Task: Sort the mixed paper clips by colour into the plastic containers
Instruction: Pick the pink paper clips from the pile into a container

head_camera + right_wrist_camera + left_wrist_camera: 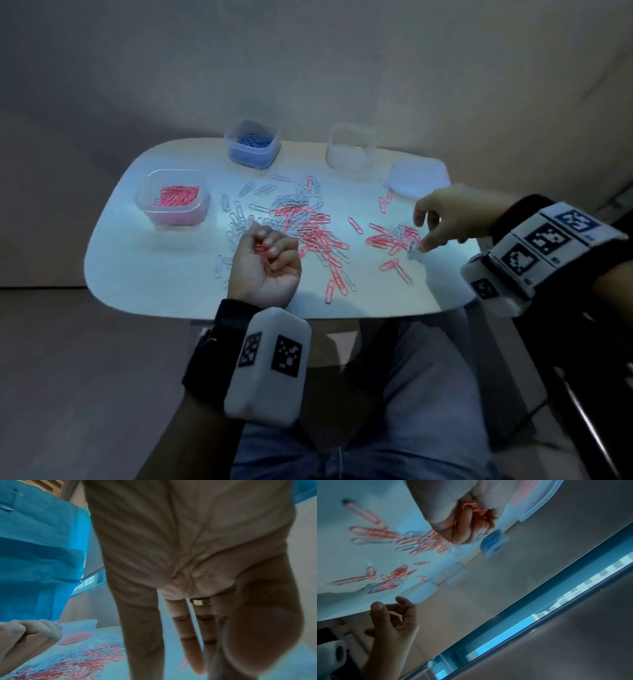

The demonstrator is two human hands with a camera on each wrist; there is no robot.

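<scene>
A mixed pile of pink and white paper clips (301, 228) covers the middle of the white table (154, 274). My left hand (270, 248) lies palm up at the pile's near edge, its fingers curled round a bunch of pink clips (476, 509). My right hand (423, 244) reaches down into a smaller heap (390, 238) on the right, and its fingertips pinch a white clip (413, 250). A container of pink clips (171, 200) stands at the left. At the back are a container of blue clips (252, 144) and a clear one (351, 152).
A clear lid or shallow tub (419, 178) lies at the back right, just beyond my right hand. Stray clips (334, 284) lie near the table's front edge. My knees are under the table's near side.
</scene>
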